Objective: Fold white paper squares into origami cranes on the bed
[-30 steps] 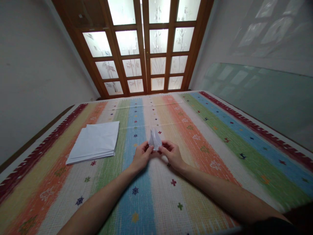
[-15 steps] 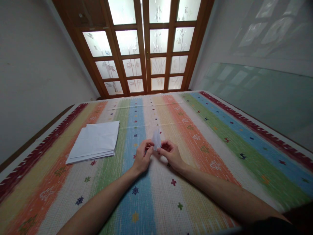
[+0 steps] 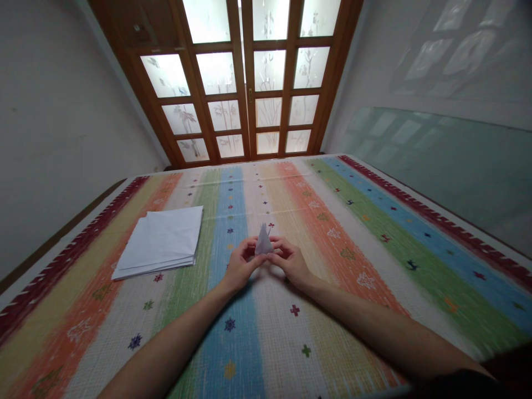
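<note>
A small piece of folded white paper (image 3: 263,241) stands upright between my hands, its narrow points facing up and a thin tip sticking out on the right. My left hand (image 3: 243,260) pinches its lower left side, thumb in front and fingers behind. On the lower right, my right hand (image 3: 290,260) grips it the same way, and the two thumb tips nearly meet at its bottom edge. The fingertips behind the paper are partly hidden. Both hands are just above the striped tablecloth (image 3: 282,343).
To the left lies a stack of white paper sheets (image 3: 162,238), slightly uneven at the edges. Beyond the table's far edge stand wooden doors with frosted panes (image 3: 226,113). A glass panel (image 3: 440,160) leans along the right wall.
The folded paper has turned from a narrow edge-on view to a broader triangular face toward me. Both thumbs have come together at its base. The paper stack stays put.
</note>
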The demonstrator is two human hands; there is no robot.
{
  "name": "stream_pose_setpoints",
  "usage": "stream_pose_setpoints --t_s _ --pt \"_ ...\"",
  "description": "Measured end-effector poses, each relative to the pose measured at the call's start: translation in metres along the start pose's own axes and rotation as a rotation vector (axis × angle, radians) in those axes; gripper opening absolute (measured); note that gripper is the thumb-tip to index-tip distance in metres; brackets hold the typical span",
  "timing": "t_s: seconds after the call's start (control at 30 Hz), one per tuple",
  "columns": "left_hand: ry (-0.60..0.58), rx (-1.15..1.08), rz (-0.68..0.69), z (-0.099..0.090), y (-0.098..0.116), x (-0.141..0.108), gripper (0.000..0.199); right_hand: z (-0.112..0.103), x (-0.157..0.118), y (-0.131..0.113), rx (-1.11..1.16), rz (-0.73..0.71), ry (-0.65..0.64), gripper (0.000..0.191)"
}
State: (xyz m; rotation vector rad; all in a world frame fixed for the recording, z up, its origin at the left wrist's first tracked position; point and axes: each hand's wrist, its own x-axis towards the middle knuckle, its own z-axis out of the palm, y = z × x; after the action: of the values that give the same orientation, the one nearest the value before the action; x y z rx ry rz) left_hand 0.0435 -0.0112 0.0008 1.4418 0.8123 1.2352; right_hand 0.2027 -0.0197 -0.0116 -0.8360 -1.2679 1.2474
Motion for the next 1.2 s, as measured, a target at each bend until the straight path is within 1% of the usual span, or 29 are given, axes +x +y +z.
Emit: stream_pose_setpoints --t_s 0.13,0.27,0.43,0.53,0.6,0.7,0.8,0.93,1.03,1.1,1.13,1.2 --pt "0.042 0.082 0.062 -0.0019 -0.0013 -0.0001 0.023 0.0015 0.0006 -0.0033 0.018 -0.01 -0.013 0.022" --pt "0.066 0.194 0.11 -0.0033 -0.0037 -0.0007 0.016 0.0016 0.0008 -0.0035 0.006 -0.058 -0.018 0.018" --pt "0.072 0.368 0.26 -0.0045 0.0 -0.0013 0.012 -0.002 0.0006 -0.0017 -0.169 -0.187 0.089 0.012" --pt "0.076 0.438 0.34 -0.0046 0.0032 -0.0025 0.01 -0.0035 0.0009 -0.0029 -0.257 -0.243 0.114 0.013" --pt "0.093 0.479 0.385 -0.0046 0.004 -0.0037 0.007 -0.0036 0.0007 -0.0045 -0.27 -0.241 0.099 0.014" --pt "0.129 0.522 0.454 -0.0049 0.0032 -0.0051 0.004 -0.003 -0.0003 -0.0065 -0.241 -0.208 0.045 0.017" --pt "0.15 0.541 0.504 -0.005 0.0019 -0.006 0.006 -0.0029 -0.0014 -0.0068 -0.229 -0.204 0.01 0.017" --pt "0.151 0.538 0.52 -0.004 0.0028 -0.0059 0.009 -0.0037 -0.002 -0.0068 -0.236 -0.233 -0.018 0.018" --pt "0.119 0.502 0.507 -0.0036 0.0034 -0.0053 0.011 -0.0046 -0.002 -0.0079 -0.23 -0.267 -0.058 0.02" --pt "0.102 0.467 0.464 -0.0033 0.0021 -0.0051 0.013 -0.005 -0.0019 -0.0084 -0.223 -0.273 -0.078 0.021" --pt "0.115 0.445 0.425 -0.0031 0.001 -0.0051 0.015 -0.0051 -0.0019 -0.0082 -0.219 -0.269 -0.075 0.021" --pt "0.19 0.389 0.325 -0.0023 -0.0018 -0.0052 0.018 -0.0047 -0.0017 -0.0074 -0.215 -0.251 -0.031 0.018"
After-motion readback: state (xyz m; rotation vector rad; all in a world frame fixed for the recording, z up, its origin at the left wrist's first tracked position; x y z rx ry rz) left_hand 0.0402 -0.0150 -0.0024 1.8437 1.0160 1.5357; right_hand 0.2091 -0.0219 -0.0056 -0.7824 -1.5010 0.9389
